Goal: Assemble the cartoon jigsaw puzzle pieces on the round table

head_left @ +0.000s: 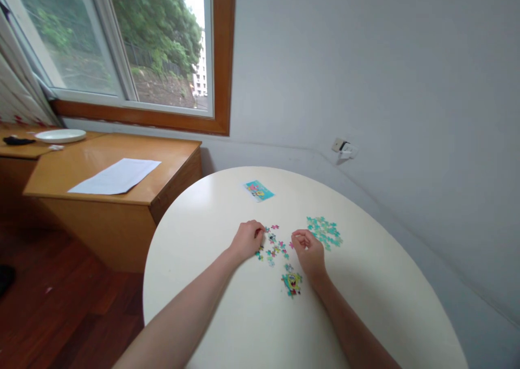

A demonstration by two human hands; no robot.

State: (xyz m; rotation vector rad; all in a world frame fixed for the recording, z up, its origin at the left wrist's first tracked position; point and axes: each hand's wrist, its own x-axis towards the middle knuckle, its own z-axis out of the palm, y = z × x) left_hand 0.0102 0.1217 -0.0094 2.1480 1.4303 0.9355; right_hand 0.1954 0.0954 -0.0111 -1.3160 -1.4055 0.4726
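Observation:
My left hand (247, 240) rests on the round table at the left side of a scatter of loose jigsaw pieces (271, 252). Its fingers are curled down against the thumb, and whatever they hold is hidden. Opposite it, my right hand (309, 252) has thumb and forefinger brought together in a pinch; I cannot make out anything between them. A small pink jigsaw piece (291, 245) shows right beside that thumb. Closer to me lies a joined patch of puzzle (291, 283) with a yellow cartoon face. Several pale green jigsaw pieces (325, 231) are spread beyond my right hand.
A small picture card (259, 191) lies toward the far side of the white round table (195, 217). To the left, a wooden desk (179, 157) bears a paper sheet (116, 176) and a white plate (60, 136). The wall behind has a socket with a plug (344, 148).

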